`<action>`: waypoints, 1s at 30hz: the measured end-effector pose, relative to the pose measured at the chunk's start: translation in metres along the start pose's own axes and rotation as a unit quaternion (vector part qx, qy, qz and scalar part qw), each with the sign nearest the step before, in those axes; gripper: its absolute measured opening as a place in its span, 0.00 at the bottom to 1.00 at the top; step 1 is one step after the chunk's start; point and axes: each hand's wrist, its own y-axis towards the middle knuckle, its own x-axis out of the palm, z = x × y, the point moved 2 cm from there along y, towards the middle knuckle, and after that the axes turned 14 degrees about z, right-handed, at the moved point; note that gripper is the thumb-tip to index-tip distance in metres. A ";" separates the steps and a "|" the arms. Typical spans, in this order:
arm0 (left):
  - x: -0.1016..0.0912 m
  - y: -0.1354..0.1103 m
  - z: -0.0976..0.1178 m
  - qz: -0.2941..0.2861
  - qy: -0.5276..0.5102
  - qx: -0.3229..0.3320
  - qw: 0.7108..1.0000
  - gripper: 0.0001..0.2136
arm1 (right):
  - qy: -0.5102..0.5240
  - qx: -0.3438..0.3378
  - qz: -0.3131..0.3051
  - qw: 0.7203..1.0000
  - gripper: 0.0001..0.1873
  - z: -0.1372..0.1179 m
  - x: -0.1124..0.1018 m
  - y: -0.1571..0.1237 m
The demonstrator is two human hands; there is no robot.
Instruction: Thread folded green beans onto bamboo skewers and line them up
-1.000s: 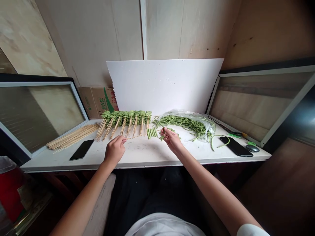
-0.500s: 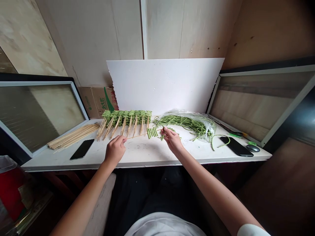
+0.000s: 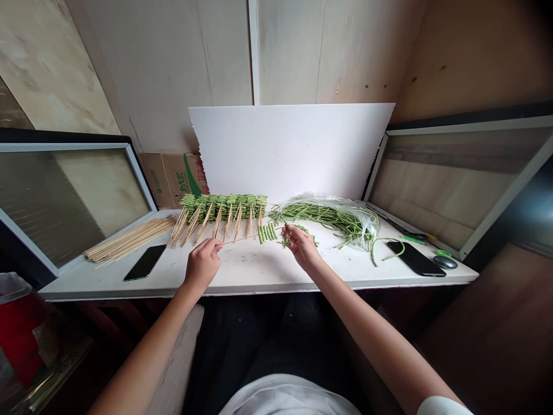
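Note:
Pinched in my left hand (image 3: 203, 262) is the blunt end of a thin bamboo skewer (image 3: 239, 238), which runs to the right just above the table. Several short green bean pieces (image 3: 267, 233) are threaded side by side near its far end. My right hand (image 3: 300, 244) is closed on a green bean piece (image 3: 286, 229) at the skewer's tip; whether the tip has entered it I cannot tell. Cut bean pieces (image 3: 311, 235) lie behind my right hand, partly hidden. Behind my left hand, finished bean skewers (image 3: 224, 206) are stacked in rows, their sticks pointing toward me.
Loose bamboo skewers (image 3: 129, 239) lie at the left beside a black phone (image 3: 145, 263). Long green beans (image 3: 319, 214) spill from a clear plastic bag (image 3: 367, 219). Another phone (image 3: 417, 259) and a mouse (image 3: 445, 262) sit at the right. A white foam board (image 3: 289, 150) stands behind.
Almost nothing differs: both hands keep their grips at the skewer's two ends. The whole view has shifted very slightly.

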 end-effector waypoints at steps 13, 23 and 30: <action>-0.001 -0.002 0.000 0.000 0.009 0.052 0.999 0.17 | 0.004 0.030 0.018 0.999 0.17 0.004 -0.005 0.005; -0.001 -0.003 0.004 0.001 0.018 0.056 0.998 0.19 | -0.035 -0.021 0.055 0.998 0.20 0.001 0.000 -0.001; 0.000 -0.003 0.007 -0.005 0.022 0.054 0.998 0.19 | -0.027 -0.023 0.057 0.998 0.19 0.003 0.002 -0.004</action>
